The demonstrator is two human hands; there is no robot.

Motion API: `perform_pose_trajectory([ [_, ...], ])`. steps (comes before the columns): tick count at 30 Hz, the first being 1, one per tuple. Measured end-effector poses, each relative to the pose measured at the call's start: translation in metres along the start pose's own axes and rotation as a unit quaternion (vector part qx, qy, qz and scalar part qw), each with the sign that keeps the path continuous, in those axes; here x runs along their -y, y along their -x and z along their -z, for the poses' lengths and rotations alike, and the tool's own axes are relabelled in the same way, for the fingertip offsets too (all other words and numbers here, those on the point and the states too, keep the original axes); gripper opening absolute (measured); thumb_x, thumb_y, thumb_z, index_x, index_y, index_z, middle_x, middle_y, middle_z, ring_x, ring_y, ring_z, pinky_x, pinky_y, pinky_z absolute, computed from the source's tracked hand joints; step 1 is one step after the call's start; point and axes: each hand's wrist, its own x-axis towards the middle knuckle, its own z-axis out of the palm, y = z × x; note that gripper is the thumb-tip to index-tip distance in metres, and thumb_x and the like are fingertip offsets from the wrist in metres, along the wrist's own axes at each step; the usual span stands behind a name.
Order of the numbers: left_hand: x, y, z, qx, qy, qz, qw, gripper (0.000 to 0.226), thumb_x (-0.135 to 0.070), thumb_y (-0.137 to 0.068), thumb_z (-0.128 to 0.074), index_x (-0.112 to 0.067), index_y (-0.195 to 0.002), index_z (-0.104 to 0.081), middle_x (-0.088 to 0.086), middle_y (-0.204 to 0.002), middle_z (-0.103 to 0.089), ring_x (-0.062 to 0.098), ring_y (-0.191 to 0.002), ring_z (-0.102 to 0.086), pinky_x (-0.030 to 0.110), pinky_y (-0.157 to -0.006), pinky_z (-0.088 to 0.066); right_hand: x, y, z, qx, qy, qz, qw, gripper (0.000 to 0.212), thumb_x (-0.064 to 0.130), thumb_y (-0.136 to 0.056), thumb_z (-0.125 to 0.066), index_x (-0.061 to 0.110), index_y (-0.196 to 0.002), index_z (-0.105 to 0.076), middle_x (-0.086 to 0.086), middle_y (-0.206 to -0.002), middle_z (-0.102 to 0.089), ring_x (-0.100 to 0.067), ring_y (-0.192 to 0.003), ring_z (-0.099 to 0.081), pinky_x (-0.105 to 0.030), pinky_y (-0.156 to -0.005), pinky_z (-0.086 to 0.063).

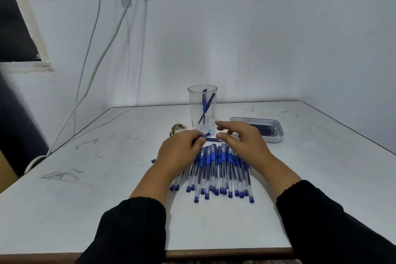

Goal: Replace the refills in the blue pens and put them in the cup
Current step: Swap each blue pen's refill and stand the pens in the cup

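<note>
Left hand [179, 152] at frame centre, fingers curled around a blue pen part [206, 135], tip poking out toward the cup [202, 109]. Right hand [242, 141] just right of it, fingers spread and loose, gripping nothing, hovering over a thin refill [214, 140] on the table [107, 178]. Pile of blue pens [220, 171] below both hands; cup above centre with two pens inside; refill tray [267, 128] right of centre.
</note>
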Motion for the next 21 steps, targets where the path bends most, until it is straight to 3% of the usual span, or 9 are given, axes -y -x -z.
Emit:
perform_pose_trajectory([
  [3,-0.003,0.001,-0.006,-0.005,-0.074,-0.064,0.995,0.029,-0.041,-0.099,-0.036,-0.031,-0.114,-0.059,-0.006,-0.096,-0.067,0.013,-0.08,-0.058,0.027,-0.063,-0.041,0.001,-0.001,-0.002,0.021,0.018,0.017,0.999,0.026,0.029,-0.086,-0.071,0.033,-0.111,-0.071,0.027,-0.094,-0.063,0.006,-0.094,-0.056,-0.016,-0.083,-0.044],
  [8,-0.002,0.0,-0.01,-0.009,-0.089,-0.099,0.991,0.027,-0.046,-0.098,-0.033,-0.037,-0.111,-0.056,-0.006,-0.085,-0.066,0.014,-0.074,-0.06,0.028,-0.057,-0.042,-0.001,-0.002,0.0,0.023,0.006,0.008,1.0,0.016,0.025,-0.083,-0.074,0.037,-0.092,-0.075,0.019,-0.086,-0.066,-0.001,-0.093,-0.058,-0.023,-0.084,-0.047],
  [13,-0.001,-0.003,-0.005,-0.014,-0.109,-0.076,0.991,0.032,-0.052,-0.097,-0.032,-0.046,-0.121,-0.052,-0.008,-0.091,-0.068,0.015,-0.079,-0.061,0.028,-0.063,-0.047,0.001,-0.003,0.004,0.016,-0.001,-0.006,1.0,0.022,0.026,-0.082,-0.075,0.048,-0.08,-0.069,0.013,-0.087,-0.066,0.001,-0.09,-0.057,-0.02,-0.079,-0.044],
  [18,-0.004,-0.004,-0.006,0.001,-0.122,-0.074,0.99,0.035,-0.051,-0.098,-0.029,-0.037,-0.116,-0.055,-0.009,-0.091,-0.065,0.009,-0.076,-0.054,0.026,-0.058,-0.037,-0.002,-0.006,0.009,0.028,0.006,-0.038,0.999,0.014,0.024,-0.084,-0.072,0.038,-0.083,-0.073,0.012,-0.088,-0.067,-0.001,-0.09,-0.058,-0.024,-0.082,-0.046],
  [21,0.003,-0.006,-0.006,-0.03,-0.096,-0.055,0.993,0.037,-0.042,-0.101,-0.028,-0.029,-0.118,-0.058,-0.007,-0.102,-0.067,0.014,-0.091,-0.057,0.031,-0.07,-0.046,-0.015,-0.009,0.021,0.003,-0.01,-0.109,0.994,0.012,0.02,-0.086,-0.071,0.032,-0.085,-0.072,0.014,-0.086,-0.069,-0.007,-0.091,-0.063,-0.03,-0.087,-0.047],
])
